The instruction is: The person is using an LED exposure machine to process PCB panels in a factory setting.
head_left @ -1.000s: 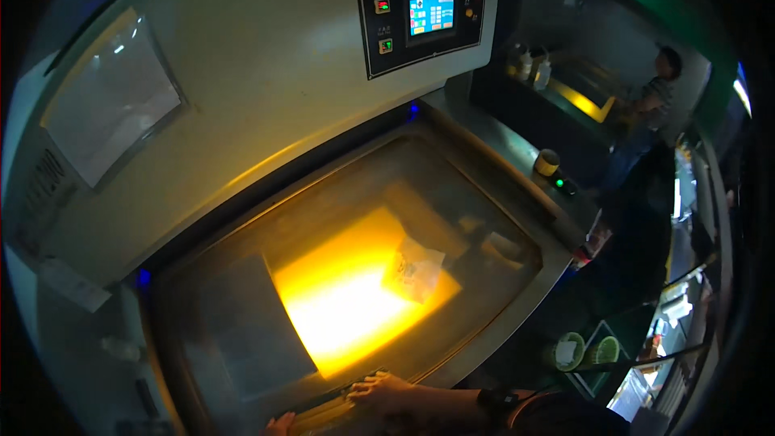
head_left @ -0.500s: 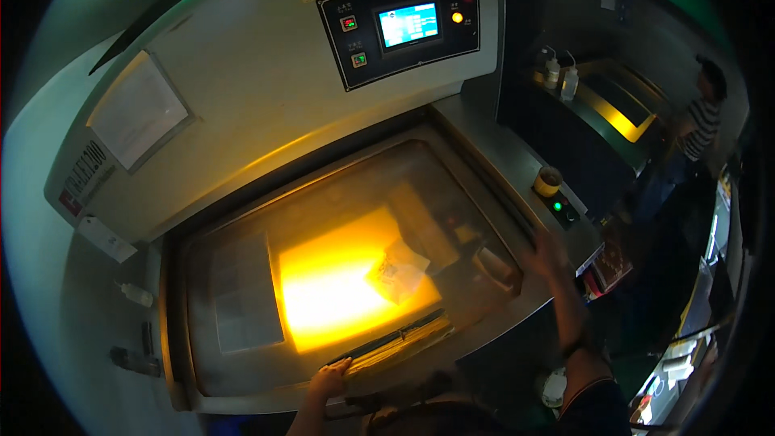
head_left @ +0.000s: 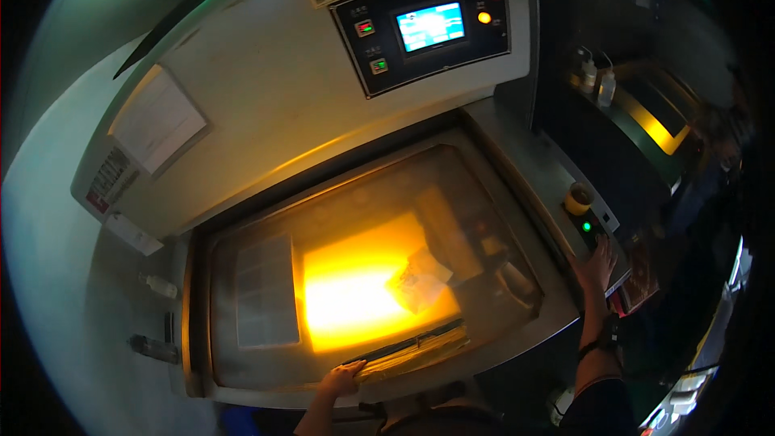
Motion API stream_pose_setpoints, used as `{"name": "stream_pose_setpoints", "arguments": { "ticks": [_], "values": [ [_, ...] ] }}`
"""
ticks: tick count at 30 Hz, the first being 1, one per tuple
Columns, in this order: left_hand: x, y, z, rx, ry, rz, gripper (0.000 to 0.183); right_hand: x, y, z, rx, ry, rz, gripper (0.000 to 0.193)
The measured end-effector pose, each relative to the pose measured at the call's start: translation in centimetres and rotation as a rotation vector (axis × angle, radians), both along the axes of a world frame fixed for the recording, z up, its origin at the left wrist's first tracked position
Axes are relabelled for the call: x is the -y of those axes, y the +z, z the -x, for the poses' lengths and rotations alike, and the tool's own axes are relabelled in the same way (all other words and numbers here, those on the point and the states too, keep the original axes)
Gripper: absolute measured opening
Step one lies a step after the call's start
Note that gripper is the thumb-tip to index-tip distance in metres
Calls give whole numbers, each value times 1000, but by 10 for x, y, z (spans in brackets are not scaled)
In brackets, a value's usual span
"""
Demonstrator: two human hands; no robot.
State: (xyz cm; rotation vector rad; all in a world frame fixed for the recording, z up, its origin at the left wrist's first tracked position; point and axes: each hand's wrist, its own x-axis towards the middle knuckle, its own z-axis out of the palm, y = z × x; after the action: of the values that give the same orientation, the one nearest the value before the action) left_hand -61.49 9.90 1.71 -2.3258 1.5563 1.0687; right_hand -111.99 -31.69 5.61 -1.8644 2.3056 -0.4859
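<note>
My left hand (head_left: 343, 379) has its fingers closed over the left end of a long, yellowish tape-wrapped bar (head_left: 416, 351) at the front of the frame. My right hand (head_left: 596, 266) is stretched out with fingers apart, over the small side control panel (head_left: 593, 228) beside its lit green button. A clear film cover (head_left: 347, 202) spans the metal-edged bed. Beneath it, a bright yellow glow (head_left: 347, 291) lights the middle. A crumpled pale sheet (head_left: 421, 281) lies over the glow's right part, and a greyish rectangular sheet (head_left: 268, 295) lies to its left.
A tape roll (head_left: 578, 199) sits behind the green button. Above the bed, the big pale machine carries a lit screen (head_left: 430, 27). Squeeze bottles (head_left: 605, 90) stand near another glowing bed at far right. A bottle (head_left: 158, 286) lies left of the frame.
My right hand has moved from the right edge of the bed out to the side control panel. My left hand stays on the bar. The whole view has shifted somewhat.
</note>
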Motion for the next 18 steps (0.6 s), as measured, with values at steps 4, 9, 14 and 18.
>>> {"name": "stream_pose_setpoints", "arguments": {
  "ticks": [4,9,14,18],
  "values": [
    [7,-2,-14,-69,-83,29,76,-5,-9,12,-22,36,83,100],
    [-5,0,-6,-93,-69,-17,72,3,-20,7,-69,52,54,103],
    [-44,-29,-8,33,-21,82,72,20,-18,-10,-93,-44,-140,92],
    [-82,-32,-63,30,-143,144,69,-46,-41,-78,-250,180,-60,69]
  ]
}}
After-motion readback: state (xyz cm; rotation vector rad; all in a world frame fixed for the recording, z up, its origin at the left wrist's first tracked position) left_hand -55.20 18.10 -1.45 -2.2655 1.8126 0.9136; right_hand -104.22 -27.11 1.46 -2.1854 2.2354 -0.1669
